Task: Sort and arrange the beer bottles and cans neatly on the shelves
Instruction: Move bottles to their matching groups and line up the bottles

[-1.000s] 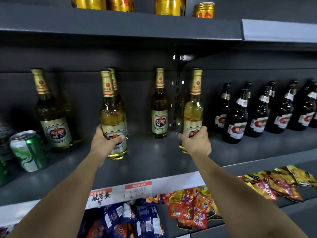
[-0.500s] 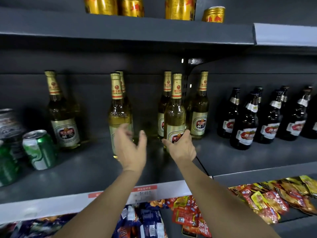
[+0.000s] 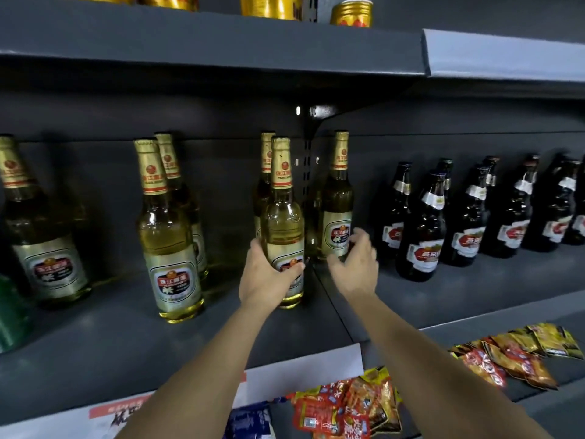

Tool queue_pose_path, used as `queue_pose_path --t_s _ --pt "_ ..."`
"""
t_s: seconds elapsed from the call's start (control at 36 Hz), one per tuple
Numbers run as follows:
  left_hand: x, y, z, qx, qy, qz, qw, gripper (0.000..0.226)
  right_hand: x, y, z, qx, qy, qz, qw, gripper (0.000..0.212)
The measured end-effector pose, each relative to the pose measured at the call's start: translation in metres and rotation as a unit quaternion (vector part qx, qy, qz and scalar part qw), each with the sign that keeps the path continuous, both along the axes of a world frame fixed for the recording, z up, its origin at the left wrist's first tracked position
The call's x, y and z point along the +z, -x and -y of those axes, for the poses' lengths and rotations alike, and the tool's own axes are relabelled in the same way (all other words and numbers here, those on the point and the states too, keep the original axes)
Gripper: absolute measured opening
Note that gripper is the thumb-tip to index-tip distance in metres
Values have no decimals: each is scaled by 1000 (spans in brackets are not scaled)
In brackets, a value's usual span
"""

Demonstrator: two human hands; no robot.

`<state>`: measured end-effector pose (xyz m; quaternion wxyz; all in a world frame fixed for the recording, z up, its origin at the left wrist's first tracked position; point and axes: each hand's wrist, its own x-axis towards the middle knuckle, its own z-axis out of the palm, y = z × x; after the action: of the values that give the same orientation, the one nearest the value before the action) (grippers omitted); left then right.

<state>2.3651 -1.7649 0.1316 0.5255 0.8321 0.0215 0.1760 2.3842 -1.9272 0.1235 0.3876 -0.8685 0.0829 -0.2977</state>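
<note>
My left hand (image 3: 267,280) has its grip curled round the lower body of a clear gold-capped beer bottle (image 3: 283,223), which stands upright on the grey middle shelf (image 3: 126,337), just in front of another of its kind. My right hand (image 3: 356,264) hovers beside it with fingers spread and loose, holding nothing, near the label of a further gold-capped bottle (image 3: 337,201). More gold-capped bottles (image 3: 167,229) stand to the left; dark brown bottles (image 3: 424,226) line the right.
</note>
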Motion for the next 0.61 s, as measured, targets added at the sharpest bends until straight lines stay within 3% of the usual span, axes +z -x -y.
queue_pose_path --t_s 0.14,0.28,0.33,0.47,0.61 --pt "0 0 0 -3 17 -8 1000 73 18 -44 5 -9 -68 -53 996 105" --pt "-1 -3 -1 -3 23 -22 999 77 19 -78 0 21 -181 -101 978 118" --pt "-3 -5 -1 -1 23 -27 999 78 15 -85 -2 21 -199 -110 974 114" --pt "-3 -5 0 6 16 -30 999 76 11 -82 0 -22 -116 -115 986 72" --pt "2 -1 2 10 9 -36 999 75 16 -59 1 -47 -83 -119 988 73"
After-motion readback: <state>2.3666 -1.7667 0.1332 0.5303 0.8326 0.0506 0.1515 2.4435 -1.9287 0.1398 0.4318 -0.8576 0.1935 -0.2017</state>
